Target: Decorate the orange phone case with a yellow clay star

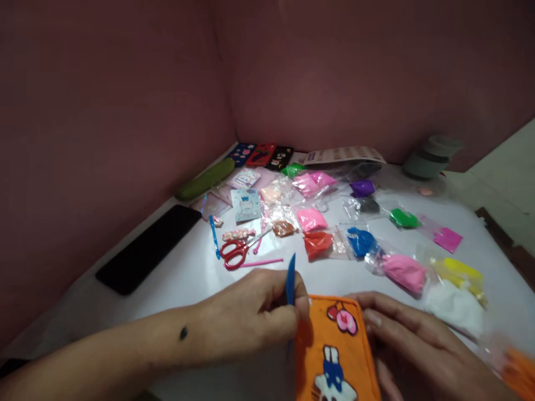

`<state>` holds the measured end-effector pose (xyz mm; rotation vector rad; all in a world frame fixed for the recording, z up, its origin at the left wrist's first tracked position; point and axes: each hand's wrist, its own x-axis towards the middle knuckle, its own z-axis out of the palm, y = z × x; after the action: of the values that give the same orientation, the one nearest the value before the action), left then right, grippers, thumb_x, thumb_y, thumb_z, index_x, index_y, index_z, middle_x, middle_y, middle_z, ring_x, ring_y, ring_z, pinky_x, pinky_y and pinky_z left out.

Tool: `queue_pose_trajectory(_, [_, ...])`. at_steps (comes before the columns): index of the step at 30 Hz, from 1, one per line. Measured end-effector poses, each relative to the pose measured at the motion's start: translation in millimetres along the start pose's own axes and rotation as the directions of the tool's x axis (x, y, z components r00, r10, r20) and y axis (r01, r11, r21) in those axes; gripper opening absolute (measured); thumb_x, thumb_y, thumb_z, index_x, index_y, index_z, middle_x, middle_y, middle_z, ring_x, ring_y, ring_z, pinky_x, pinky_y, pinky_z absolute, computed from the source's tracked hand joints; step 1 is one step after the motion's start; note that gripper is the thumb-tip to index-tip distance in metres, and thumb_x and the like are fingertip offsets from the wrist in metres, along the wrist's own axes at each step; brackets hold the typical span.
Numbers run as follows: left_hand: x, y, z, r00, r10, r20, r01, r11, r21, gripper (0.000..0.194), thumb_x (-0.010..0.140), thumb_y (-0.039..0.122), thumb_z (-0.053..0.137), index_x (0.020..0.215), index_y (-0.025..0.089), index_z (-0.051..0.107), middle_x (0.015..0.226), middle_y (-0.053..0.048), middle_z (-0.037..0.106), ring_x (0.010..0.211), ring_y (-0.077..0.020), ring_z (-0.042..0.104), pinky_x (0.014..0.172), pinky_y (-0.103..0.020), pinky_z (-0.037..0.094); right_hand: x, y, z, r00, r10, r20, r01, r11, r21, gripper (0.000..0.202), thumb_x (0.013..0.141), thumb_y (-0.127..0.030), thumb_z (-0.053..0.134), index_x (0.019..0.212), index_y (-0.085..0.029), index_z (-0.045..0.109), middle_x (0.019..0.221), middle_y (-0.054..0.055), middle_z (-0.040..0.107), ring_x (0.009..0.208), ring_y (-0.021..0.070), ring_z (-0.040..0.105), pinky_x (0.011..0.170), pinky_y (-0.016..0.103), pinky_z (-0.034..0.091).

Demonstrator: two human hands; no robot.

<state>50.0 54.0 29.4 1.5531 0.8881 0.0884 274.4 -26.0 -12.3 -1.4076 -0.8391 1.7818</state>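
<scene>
Nearest: orange case (pixel 355 356), between both hands, pink-and-red motif at far right corner, blue-and-white figure nearer, cut off by view edge. Left hand (pixel 271 312) at case's far left corner, in narrow grip on blue tool (pixel 291 275), held roughly upright. Right hand (pixel 418 334) along case's right edge, fingertips touching; cannot tell if pinching or just resting. Near right, blurred: orange bag (pixel 520 367). Just beyond, on white table (pixel 196 275): white bag (pixel 453 306), with yellow bag (pixel 462 270) touching it and light pink bag (pixel 405 273) to left. Mid-table, left to right: black slab (pixel 148 250), blue stick (pixel 214 236), red-handled scissors (pixel 234 253) over pink stick (pixel 267 262), red bag (pixel 318 245), blue bag (pixel 360 240). Farther: light blue card (pixel 246 204), purple bag (pixel 363 188), green bag (pixel 403 218). Far left, by pink wall (pixel 125 83): long green item (pixel 207 179). In far corner, side by side: blue, red and black cases (pixel 261 155). Far right: lidded jar (pixel 426 161).
</scene>
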Motion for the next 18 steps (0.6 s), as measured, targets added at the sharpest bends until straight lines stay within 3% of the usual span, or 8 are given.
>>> queue_pose_trajectory(3, [2.9,-2.8,-0.9,1.000,-0.011,-0.011,0.010,0.997,-0.075,0.018,0.087,0.036,0.050,0.084,0.018,0.052,0.066,0.006,0.045,0.052,-0.0077,0.037,0.046,-0.018,0.032,-1.1,-0.3,1.4,1.000,-0.001,0.008,0.000,0.997,0.076,0.027,0.085,-0.049,0.067,0.098,-0.025,0.072,0.058,0.000,0.060,0.056,0.0171,0.057,0.056,0.030,0.048])
queue_pose_trajectory(7, [6.4,-3.4,-3.2,0.999,-0.030,-0.013,0.028,0.994,-0.101,0.017,0.086,0.035,0.053,0.085,0.018,0.054,0.061,0.007,0.044,0.048,-0.0066,0.038,0.043,-0.015,0.033,0.4,-2.5,5.8,0.999,0.007,0.035,-0.015,0.971,0.240,0.021,0.087,-0.041,0.067,0.097,-0.022,0.068,0.086,0.003,0.067,0.085,0.0184,0.063,0.078,0.029,0.049])
queue_pose_trajectory(13, [6.5,0.2,-2.8,1.000,-0.020,-0.022,0.017,0.992,-0.129,0.016,0.086,0.032,0.052,0.084,0.017,0.055,0.053,0.009,0.045,0.045,-0.0052,0.040,0.043,-0.012,0.032,1.9,-3.0,4.4,0.998,0.039,0.039,-0.050,0.943,0.328,0.019,0.087,-0.030,0.068,0.102,-0.019,0.067,0.086,0.005,0.068,0.082,0.0173,0.064,0.077,0.029,0.049])
queue_pose_trajectory(18, [6.9,-0.7,-5.3,1.000,0.004,-0.002,-0.005,0.989,-0.146,0.015,0.087,0.031,0.052,0.085,0.016,0.056,0.053,0.009,0.047,0.046,-0.0044,0.042,0.044,-0.010,0.035,3.3,-5.4,5.6,0.998,0.058,-0.017,-0.050,0.946,0.321,0.024,0.082,-0.030,0.074,0.101,-0.017,0.068,0.086,0.005,0.067,0.078,0.0153,0.063,0.068,0.024,0.048])
